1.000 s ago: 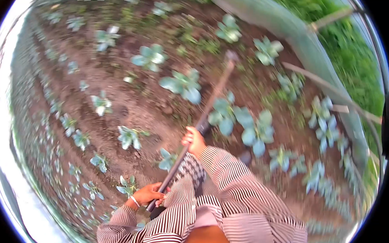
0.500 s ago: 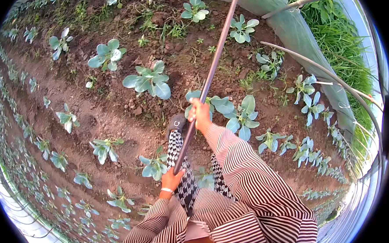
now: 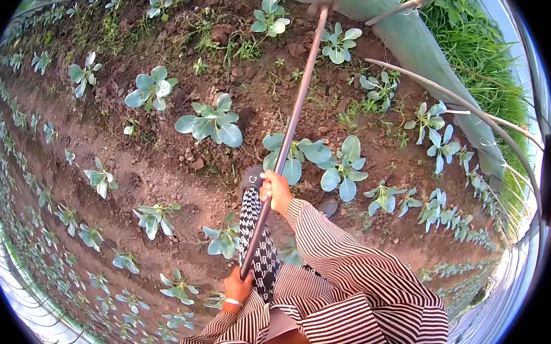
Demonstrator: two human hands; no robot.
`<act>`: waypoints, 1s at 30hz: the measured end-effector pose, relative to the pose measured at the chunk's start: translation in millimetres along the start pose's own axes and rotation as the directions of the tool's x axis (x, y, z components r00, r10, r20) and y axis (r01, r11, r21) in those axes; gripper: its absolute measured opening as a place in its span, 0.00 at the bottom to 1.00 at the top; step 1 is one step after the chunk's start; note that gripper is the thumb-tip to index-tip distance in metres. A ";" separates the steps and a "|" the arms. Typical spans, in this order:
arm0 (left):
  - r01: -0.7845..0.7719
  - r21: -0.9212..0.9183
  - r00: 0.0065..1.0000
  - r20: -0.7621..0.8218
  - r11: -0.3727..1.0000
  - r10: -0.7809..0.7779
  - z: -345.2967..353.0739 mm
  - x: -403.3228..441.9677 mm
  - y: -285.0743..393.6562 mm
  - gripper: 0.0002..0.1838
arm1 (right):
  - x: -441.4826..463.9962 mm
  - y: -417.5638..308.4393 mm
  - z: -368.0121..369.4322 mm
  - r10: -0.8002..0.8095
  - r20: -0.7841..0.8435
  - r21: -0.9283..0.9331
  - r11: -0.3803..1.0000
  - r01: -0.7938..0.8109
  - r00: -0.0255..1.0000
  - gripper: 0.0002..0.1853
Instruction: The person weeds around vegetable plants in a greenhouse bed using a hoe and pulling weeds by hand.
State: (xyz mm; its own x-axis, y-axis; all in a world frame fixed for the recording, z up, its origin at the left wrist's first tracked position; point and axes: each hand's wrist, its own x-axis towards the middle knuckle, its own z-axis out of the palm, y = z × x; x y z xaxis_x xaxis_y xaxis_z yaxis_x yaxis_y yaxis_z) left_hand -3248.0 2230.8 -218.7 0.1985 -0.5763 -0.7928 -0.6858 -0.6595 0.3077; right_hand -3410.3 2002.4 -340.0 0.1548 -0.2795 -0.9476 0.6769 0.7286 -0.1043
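A long dark handle [image 3: 299, 105] runs from my lap up to the top of the view, where its blurred head [image 3: 322, 7] is over the soil near the plastic sheet. My left hand [image 3: 237, 289], with a white band at the wrist, is wrapped round the handle's lower end. Farther up, my right hand [image 3: 277, 191] grips the same handle. Leafy green plants stand about the handle: one [image 3: 337, 43] just right of its head, one [image 3: 211, 121] left of it, and one [image 3: 294, 157] partly behind it.
Rows of young plants [image 3: 154, 218] cross the brown soil [image 3: 162, 188]. Along the upper right runs a pale plastic sheet [image 3: 419, 52] with bent poles [image 3: 445, 90] and grass [image 3: 469, 45] behind. My shoe [image 3: 252, 177] is on the soil beside my right hand.
Both hands have moved down in view with the handle. Its head, beyond the top edge half a second ago, now shows at the top. The scene shifted left since the first frame.
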 end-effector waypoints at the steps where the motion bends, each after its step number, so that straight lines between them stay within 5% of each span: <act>1: -0.075 -0.072 0.995 -0.068 0.995 0.070 8.0 18.8 -1.9 0.18 | 7.0 -10.7 3.1 -0.040 0.053 0.025 0.999 0.039 0.998 0.11; 5: -0.082 -0.093 0.997 -0.009 0.992 0.082 39.2 112.1 29.9 0.19 | 57.9 -75.4 19.3 -0.339 -0.025 -0.134 0.933 0.333 0.940 0.10; 9: -0.024 -0.084 0.992 0.125 0.996 0.035 36.7 82.5 80.6 0.21 | 119.5 -74.4 -26.4 -0.244 -0.132 -0.283 0.938 0.199 0.961 0.08; 11: -0.076 -0.120 0.992 0.088 0.990 0.087 26.9 39.7 54.6 0.20 | 85.0 -34.2 -26.9 -0.203 -0.105 -0.204 0.962 0.179 0.973 0.08; 13: 0.060 0.012 0.993 0.100 0.998 -0.061 2.8 3.8 29.2 0.19 | 46.0 -0.1 -22.8 0.077 -0.075 -0.010 0.997 -0.078 0.994 0.09; 19: -0.077 -0.007 0.991 -0.111 0.997 0.076 12.8 49.0 -11.2 0.16 | 32.3 -16.4 8.7 -0.038 0.111 0.033 0.999 0.035 0.993 0.07; 26: -0.030 -0.052 0.990 0.135 0.998 0.037 21.3 109.4 92.9 0.20 | 114.3 -95.5 7.2 -0.375 -0.036 -0.244 0.902 0.356 0.926 0.10; 27: -0.051 -0.035 0.985 0.164 0.998 0.056 19.1 100.4 81.7 0.20 | 120.5 -80.9 -5.7 -0.297 -0.125 -0.358 0.903 0.236 0.946 0.10; 28: -0.073 -0.024 0.979 0.191 0.997 0.076 18.6 85.1 64.6 0.20 | 102.2 -63.8 -6.5 -0.247 -0.025 -0.192 0.952 0.238 0.969 0.10; 30: -0.165 -0.097 0.977 0.119 0.981 0.177 -10.4 47.7 24.8 0.19 | 64.1 -16.4 6.6 -0.096 -0.083 -0.036 0.995 0.093 0.992 0.08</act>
State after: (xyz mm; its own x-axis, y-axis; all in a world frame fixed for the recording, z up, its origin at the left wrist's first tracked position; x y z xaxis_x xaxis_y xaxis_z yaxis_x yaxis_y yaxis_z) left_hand -3248.2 2181.9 -243.4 -0.0104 -0.6220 -0.7829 -0.6381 -0.5987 0.4842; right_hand -3406.8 1968.4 -397.0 0.0293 -0.2955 -0.9549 0.6618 0.7217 -0.2030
